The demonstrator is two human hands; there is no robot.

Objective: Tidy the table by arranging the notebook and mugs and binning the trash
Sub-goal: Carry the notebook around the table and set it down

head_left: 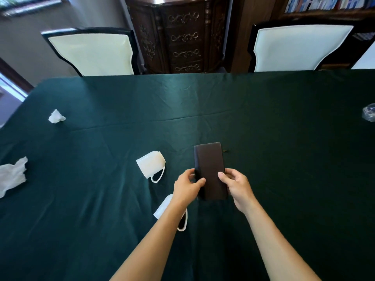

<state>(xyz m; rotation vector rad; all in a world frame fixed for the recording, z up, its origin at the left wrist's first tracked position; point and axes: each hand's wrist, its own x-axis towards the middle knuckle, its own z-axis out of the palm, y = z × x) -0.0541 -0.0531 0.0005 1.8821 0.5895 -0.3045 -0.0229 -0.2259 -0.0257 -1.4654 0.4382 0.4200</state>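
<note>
Gripping the dark notebook (pixel 210 169) from both sides, the hands hold it near the middle of the green-covered tabletop (pixel 284 138): the left hand (pixel 187 184) pinches its left edge with the thumb on the cover, and the right hand (pixel 236 184) clasps its right edge, thumb likewise on top. Whether the notebook rests on the cloth or is lifted just off it cannot be told. Just left of the notebook a white mug (pixel 151 164) lies on its side, handle toward the person. A second white mug (pixel 162 208) lies nearer than the notebook, partly hidden under the left forearm. Well to the notebook's left sit a crumpled tissue (pixel 56 117) and a larger crumpled tissue (pixel 12 175). Far to its right, at the frame's edge, lies a crinkled clear wrapper (pixel 369 113).
</note>
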